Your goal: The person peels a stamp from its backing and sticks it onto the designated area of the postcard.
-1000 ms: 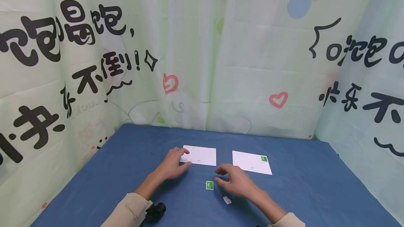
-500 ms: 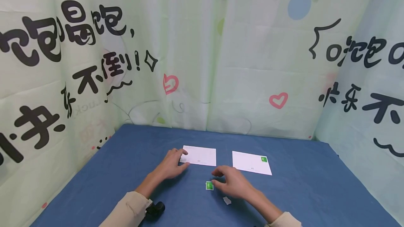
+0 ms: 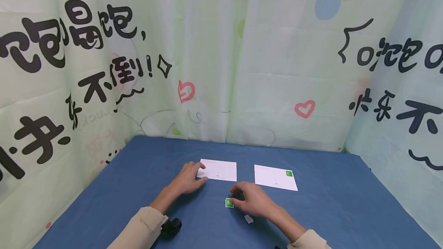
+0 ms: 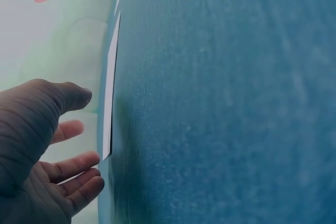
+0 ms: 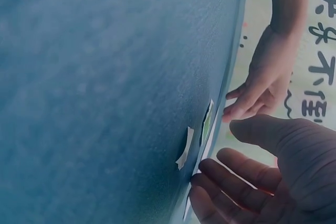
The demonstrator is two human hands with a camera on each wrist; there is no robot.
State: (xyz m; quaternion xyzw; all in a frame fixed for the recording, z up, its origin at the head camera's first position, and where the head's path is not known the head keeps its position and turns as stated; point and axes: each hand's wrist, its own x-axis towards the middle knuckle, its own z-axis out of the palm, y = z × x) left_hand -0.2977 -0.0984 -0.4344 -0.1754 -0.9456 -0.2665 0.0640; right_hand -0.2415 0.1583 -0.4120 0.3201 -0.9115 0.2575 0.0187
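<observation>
Two white cards, each with small print low down, lie flat on the blue table. My left hand (image 3: 188,179) is over the left edge of the left card (image 3: 221,170), fingers loosely spread and holding nothing. In the left wrist view its thumb and fingers stand apart beside that card (image 4: 110,87). My right hand (image 3: 255,200) hovers by a loose green stamp with a white border (image 3: 228,203), the thumb tip overlapping its right side in the head view. The right wrist view shows the stamp (image 5: 207,125) beyond the thumb and relaxed fingers, nothing between them.
The right card (image 3: 271,177) bears a green stamp (image 3: 288,173) at its upper right corner. A small white paper scrap (image 3: 248,219) lies below my right hand. Printed curtains (image 3: 270,87) enclose the table (image 3: 328,218) at the back and sides. A black device (image 3: 171,226) sits at my left wrist.
My right hand has moved a little left, bringing its thumb up to the loose stamp. My left hand has barely shifted; the cards and scrap lie as before.
</observation>
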